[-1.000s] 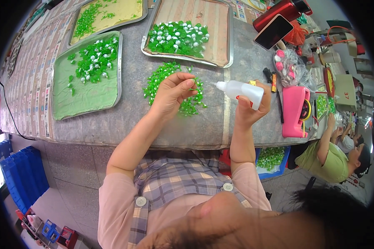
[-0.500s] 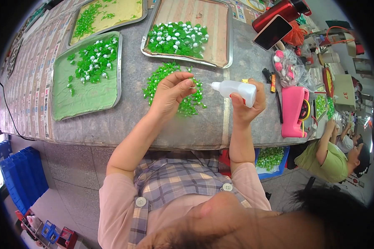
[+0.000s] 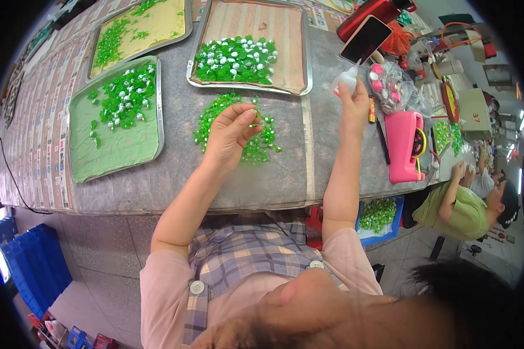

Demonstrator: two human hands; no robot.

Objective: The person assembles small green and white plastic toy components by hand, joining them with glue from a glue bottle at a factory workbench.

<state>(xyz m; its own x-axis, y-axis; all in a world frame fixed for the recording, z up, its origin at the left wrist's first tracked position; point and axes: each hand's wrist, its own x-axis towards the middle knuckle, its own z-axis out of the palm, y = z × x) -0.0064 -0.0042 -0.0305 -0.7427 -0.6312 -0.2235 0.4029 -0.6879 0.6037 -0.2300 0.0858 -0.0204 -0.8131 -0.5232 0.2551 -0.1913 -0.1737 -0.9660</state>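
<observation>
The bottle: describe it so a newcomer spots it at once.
Over the grey-covered table, find the person's right hand, which appears just below the black phone in the picture. The bottle is gripped there, small and whitish, its narrow tip pointing up. Unlike the phone and the pink tape dispenser nearby, it is pale and held in a hand.

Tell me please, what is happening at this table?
A person sits at the table. The left hand is above a pile of small green and white pieces, with thumb and finger pinched; what is between them is too small to tell. The right hand holds a white bottle near a phone, with its tip pointing away from the left hand. Three trays behind the pile and to its left hold more green pieces.
</observation>
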